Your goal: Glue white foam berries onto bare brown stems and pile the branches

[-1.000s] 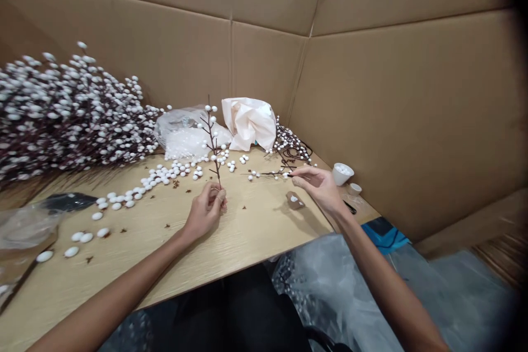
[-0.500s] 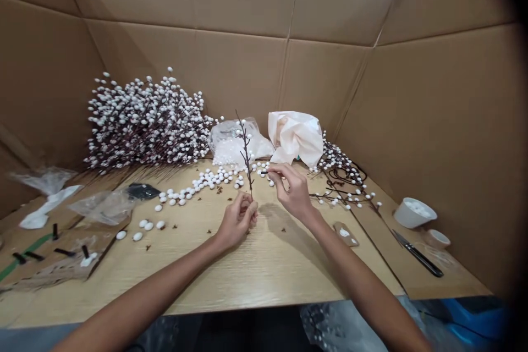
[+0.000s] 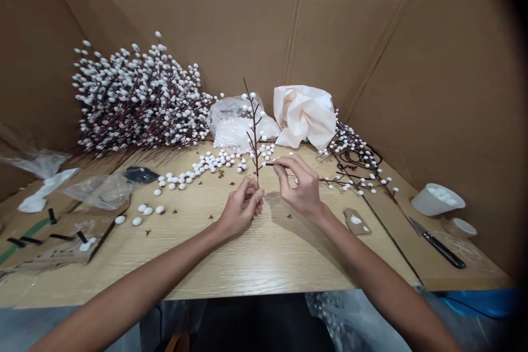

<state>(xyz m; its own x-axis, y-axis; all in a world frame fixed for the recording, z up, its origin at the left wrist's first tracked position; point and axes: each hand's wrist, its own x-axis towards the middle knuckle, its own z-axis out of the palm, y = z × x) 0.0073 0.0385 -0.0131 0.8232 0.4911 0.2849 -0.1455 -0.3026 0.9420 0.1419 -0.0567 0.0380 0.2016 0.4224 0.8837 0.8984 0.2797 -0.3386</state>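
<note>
My left hand [image 3: 243, 204] is closed around the lower end of a dark brown artificial twig [image 3: 254, 146], which stands upright above the table. Several white berries show around the twig's upper part; which of them are fixed to it is hard to tell. Between thumb and fingers, my right hand [image 3: 300, 184] pinches a short black stick [image 3: 269, 164]. Its white tip is beside a low side shoot of the twig, seemingly touching it. Behind the hands, loose white berries [image 3: 210, 160] lie in a long band, with small brown bits [image 3: 221, 174] scattered nearby.
A big heap of white-berried stems [image 3: 140, 99] fills the back left. Behind the twig lie a clear bag [image 3: 231, 121] and crumpled pale wrapping [image 3: 305, 115]. At right are finished-looking sprigs [image 3: 358, 154], a white cup [image 3: 437, 201], a knife-like tool [image 3: 439, 245] and a glue-spotted card [image 3: 357, 221].
My right hand has brought the black stick's tip up to the twig's side shoot. My left hand still grips the twig. The whole view has tilted downward.
</note>
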